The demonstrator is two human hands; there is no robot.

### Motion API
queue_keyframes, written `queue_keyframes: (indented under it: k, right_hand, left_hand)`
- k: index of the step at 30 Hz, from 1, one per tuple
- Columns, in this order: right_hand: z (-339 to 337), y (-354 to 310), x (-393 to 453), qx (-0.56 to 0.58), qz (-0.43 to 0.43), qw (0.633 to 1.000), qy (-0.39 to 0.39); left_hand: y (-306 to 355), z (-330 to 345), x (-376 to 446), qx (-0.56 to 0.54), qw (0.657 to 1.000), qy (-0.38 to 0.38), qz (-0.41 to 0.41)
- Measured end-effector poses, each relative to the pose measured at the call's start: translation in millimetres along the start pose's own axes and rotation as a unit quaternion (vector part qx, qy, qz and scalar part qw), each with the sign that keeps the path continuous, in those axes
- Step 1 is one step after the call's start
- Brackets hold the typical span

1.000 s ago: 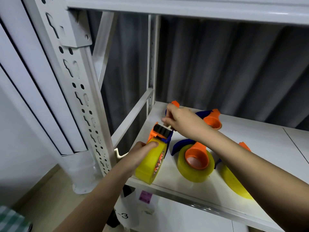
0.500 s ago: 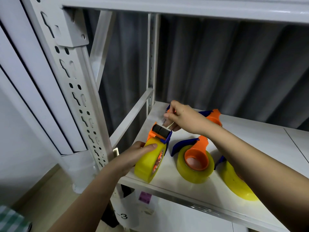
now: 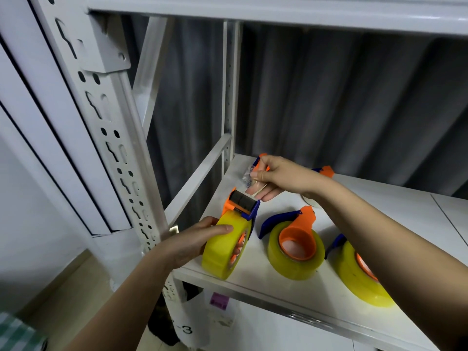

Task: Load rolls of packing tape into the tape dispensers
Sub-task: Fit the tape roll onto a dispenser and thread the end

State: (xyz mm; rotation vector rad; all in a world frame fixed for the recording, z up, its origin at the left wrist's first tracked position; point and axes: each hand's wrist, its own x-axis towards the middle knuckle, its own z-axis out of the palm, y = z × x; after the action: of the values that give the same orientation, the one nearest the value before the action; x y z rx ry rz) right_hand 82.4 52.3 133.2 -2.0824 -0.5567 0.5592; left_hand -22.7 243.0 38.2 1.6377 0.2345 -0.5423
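in the head view, the left hand point(image 3: 192, 240) grips a yellow tape roll point(image 3: 225, 247) mounted upright in an orange and blue dispenser point(image 3: 241, 205) at the front left corner of the white shelf point(image 3: 278, 287), thumb curled over the roll's top. the right hand point(image 3: 281, 177) pinches the clear tape end point(image 3: 249, 179) just above the dispenser's blade end. two more loaded dispensers, one point(image 3: 295, 245) lying flat and another point(image 3: 359, 274) partly behind the right forearm, sit to the right; below the shelf a white surface reads "-3" point(image 3: 184, 329), beside a purple label point(image 3: 219, 301) too small to read.

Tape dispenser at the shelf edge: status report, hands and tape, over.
Left hand grips the tape roll in the upright dispenser. Right hand pinches the tape end above the cutter. Nothing obstructing.
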Motion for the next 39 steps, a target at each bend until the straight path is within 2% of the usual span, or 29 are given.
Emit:
queue_keyframes:
  k: [3, 6, 11, 16, 24, 30, 32, 33, 34, 36, 37, 39]
  right_hand:
    - [2, 0, 3, 0.005, 0.002, 1.0, 0.024]
    - [6, 0, 4, -0.023, -0.007, 0.998, 0.06]
    - [13, -5, 2, -0.107, -0.046, 0.989, 0.088]
    - [19, -1, -4, -0.196, -0.105, 0.966, 0.13]
    - [8, 7, -1, -0.064, -0.047, 0.99, 0.113]
    - [0, 6, -2, 0.036, -0.008, 0.999, 0.037]
    - [-1, 6, 0, 0.072, 0.005, 0.997, 0.001]
    - [-1, 6, 1, 0.084, 0.012, 0.996, -0.01]
    - [-1, 8, 2, 0.093, 0.018, 0.995, -0.017]
    - [-2, 10, 5, 0.11, 0.024, 0.993, -0.024]
    - [-3, 10, 6, 0.122, 0.027, 0.992, -0.027]
    - [-4, 10, 6, 0.141, 0.036, 0.989, -0.033]
  left_hand:
    - [5, 2, 4, 0.049, 0.998, 0.034, -0.003]
    - [7, 10, 10, 0.037, 0.997, 0.063, -0.006]
    - [1, 28, 12, -0.001, 0.986, 0.164, 0.023]
    - [4, 26, 7, 0.005, 0.991, 0.135, 0.02]
    - [5, 18, 0, -0.014, 0.997, 0.07, 0.018]
    - [4, 12, 1, -0.032, 0.997, 0.067, -0.001]
    - [7, 13, -1, -0.003, 0.997, 0.078, -0.008]
    - [9, 14, -3, 0.049, 0.994, 0.098, -0.004]
    - [12, 16, -4, 0.126, 0.982, 0.139, 0.006]
    - [16, 17, -4, 0.251, 0.925, 0.273, 0.088]
    - [19, 16, -2, 0.231, 0.911, 0.307, 0.148]
    - [30, 16, 5, 0.12, 0.914, 0.3, 0.244]
